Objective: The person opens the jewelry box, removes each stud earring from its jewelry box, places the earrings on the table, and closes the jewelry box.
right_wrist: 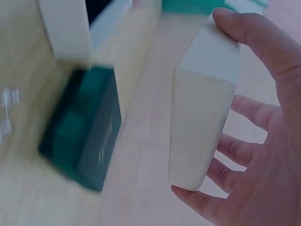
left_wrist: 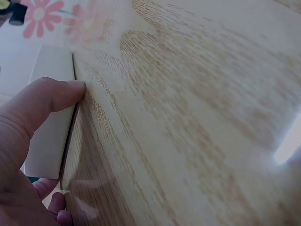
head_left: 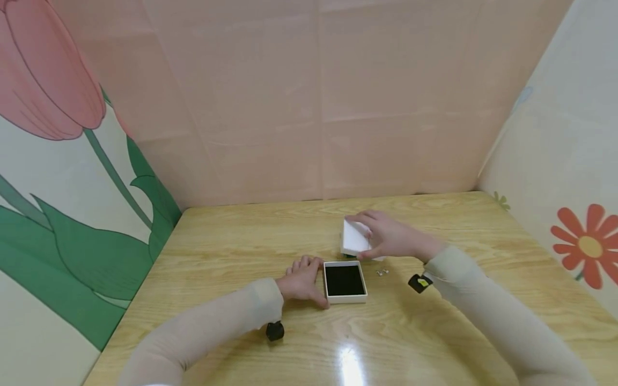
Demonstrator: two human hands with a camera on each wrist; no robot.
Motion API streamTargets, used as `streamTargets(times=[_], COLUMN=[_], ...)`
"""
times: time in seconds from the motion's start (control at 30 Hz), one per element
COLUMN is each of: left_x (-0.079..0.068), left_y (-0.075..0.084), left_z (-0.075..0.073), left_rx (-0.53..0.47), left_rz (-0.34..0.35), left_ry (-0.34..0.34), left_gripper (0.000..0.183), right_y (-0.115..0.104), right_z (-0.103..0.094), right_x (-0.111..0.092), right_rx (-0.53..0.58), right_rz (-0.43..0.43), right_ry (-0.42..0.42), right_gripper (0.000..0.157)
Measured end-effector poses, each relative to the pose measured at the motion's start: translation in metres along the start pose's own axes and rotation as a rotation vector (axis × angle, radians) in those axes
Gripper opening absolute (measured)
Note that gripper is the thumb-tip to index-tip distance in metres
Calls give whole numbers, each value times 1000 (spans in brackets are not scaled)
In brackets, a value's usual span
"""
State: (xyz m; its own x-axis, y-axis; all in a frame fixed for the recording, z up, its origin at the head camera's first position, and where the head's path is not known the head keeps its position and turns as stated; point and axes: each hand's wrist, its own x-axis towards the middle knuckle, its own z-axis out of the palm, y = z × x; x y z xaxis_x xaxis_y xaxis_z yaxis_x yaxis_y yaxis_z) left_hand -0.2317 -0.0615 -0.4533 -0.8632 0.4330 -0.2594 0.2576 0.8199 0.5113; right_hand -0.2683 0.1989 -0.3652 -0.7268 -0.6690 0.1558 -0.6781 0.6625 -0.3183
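Now gripping a white box piece (head_left: pixel 354 238) between the clamped fingers of the right hand (head_left: pixel 392 236), just below frame centre! Touching the black-lined tray (head_left: pixel 346 300), lower middle, with spread fingers of the left hand (head_left: pixel 302 281); tiny shiny pieces (head_left: pixel 380 273) just right of that tray.

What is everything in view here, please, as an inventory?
Table: 1, yellowish, lower view
Open box: 1, white, black inside, centre
Lid: 1, white, beyond open box
Lettered box: 1, green, beside lid
Small pieces: 2, silvery, right of open box
Back cloth: 1, pink, behind table
Tulip cloth: 1, pink, green, left
Flower cloth: 1, whitish, red, right
Wrist devices: 2, black, either side
Sleeves: 2, beige, lower left and right
Left hand: 1, bare, holding open box
Right hand: 1, bare, holding lid
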Motion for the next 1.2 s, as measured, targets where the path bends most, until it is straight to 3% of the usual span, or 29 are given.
streamTargets(times=[0.33, 0.63, 1.2], left_x=[-1, 0, -2], left_y=[1, 1, 4], left_z=[-1, 0, -3], left_rx=[19, 33, 30], left_rz=[6, -2, -20], left_ry=[-6, -9, -26], left_gripper=[97, 100, 99], right_y=[-34, -40, -34], right_z=[35, 52, 68], right_x=[-9, -8, -7], right_rx=[19, -11, -30], right_rz=[-88, -132, -103], right_ry=[-157, -175, -208], right_gripper=[89, 85, 86])
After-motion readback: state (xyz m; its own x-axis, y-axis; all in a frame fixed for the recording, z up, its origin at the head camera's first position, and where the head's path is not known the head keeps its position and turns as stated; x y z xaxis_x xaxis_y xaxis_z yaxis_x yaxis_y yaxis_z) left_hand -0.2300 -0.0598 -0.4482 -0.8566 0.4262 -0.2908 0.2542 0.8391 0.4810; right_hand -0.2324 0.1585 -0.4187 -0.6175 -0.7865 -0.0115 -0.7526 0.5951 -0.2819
